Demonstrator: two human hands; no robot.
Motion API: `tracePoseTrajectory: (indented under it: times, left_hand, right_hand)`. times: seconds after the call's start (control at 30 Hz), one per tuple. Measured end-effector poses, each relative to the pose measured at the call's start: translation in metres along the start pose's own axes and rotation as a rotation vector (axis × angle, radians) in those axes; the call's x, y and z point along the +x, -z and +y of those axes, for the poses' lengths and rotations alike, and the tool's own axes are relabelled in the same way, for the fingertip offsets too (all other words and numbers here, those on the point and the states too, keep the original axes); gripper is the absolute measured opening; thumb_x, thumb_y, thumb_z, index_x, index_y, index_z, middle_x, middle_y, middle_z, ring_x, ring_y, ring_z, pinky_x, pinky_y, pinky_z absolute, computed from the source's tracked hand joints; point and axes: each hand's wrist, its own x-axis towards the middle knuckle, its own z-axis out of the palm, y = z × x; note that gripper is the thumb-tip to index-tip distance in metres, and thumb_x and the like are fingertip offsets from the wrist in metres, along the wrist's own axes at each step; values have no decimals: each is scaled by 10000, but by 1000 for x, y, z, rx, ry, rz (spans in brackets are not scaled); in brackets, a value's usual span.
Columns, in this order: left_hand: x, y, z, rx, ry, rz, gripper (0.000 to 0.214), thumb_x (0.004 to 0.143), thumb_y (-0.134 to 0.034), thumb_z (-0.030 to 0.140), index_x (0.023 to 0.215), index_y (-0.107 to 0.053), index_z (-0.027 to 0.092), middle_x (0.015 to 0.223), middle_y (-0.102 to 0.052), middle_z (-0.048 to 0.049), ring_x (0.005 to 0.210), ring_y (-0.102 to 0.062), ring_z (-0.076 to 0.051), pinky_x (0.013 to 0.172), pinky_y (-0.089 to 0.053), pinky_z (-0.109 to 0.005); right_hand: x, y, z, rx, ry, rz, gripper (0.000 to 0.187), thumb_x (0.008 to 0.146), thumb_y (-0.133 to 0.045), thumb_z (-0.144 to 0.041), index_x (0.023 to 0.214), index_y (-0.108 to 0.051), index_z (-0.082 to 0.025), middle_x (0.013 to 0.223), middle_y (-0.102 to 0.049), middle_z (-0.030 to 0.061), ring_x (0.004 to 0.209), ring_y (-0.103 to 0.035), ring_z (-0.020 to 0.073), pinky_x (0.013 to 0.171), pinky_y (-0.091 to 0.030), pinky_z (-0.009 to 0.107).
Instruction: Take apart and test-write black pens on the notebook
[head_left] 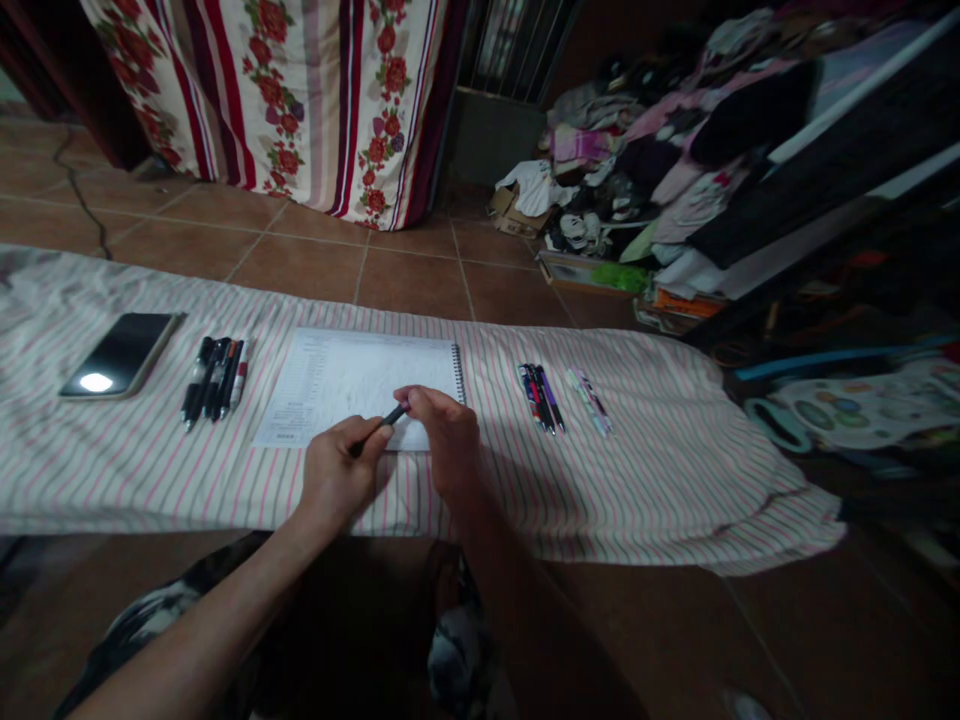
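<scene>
Both hands meet over a spiral notebook [337, 375] that lies on a striped cloth. My left hand [341, 465] is closed around the barrel of a dark pen [373, 432]. At the pen's other end, the thumb and fingers of my right hand [446, 430] pinch the tip. To the left of the notebook lies a row of several pens and markers [215, 380]. On its right are a small group of dark pens [540, 397] and a few pale, thin pens [590, 402].
A smartphone [120, 355] with a bright reflection lies at the left of the striped cloth [660, 450]. Beyond the tiled floor [300, 245] hangs a floral curtain [322, 110]. Piled clothes [637, 160] and a cardboard box [514, 212] stand at the back right.
</scene>
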Motion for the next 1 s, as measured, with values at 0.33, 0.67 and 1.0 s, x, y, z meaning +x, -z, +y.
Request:
tracePoseTrajectory:
  times: [0.33, 0.67, 1.0]
  left_hand:
    - [5, -1, 2, -101, 69, -85, 256, 768, -532, 373, 728, -654, 152, 529, -501, 2, 493, -420, -108, 488, -260, -230]
    - [0, 1, 10, -852, 398, -467, 234, 751, -581, 336, 716, -640, 112, 412, -423, 54, 383, -274, -39, 443, -187, -211]
    - [0, 2, -2, 331, -169, 118, 278, 813, -490, 357, 882, -676, 162, 686, -601, -31, 618, -528, -147, 545, -319, -254]
  right_hand:
    - [-2, -6, 7, 370, -222, 21, 292, 727, -591, -443, 780, -687, -172, 926, -675, 59, 901, -595, 169, 815, -456, 307]
    - [6, 16, -5, 390, -74, -370, 206, 736, -630, -365, 875, -702, -231, 991, -679, 31, 917, -598, 173, 877, -436, 355]
    - [-3, -4, 5, 94, -53, 16, 242, 731, -597, -393, 810, -709, -193, 853, -696, 16, 882, -605, 189, 801, -457, 312]
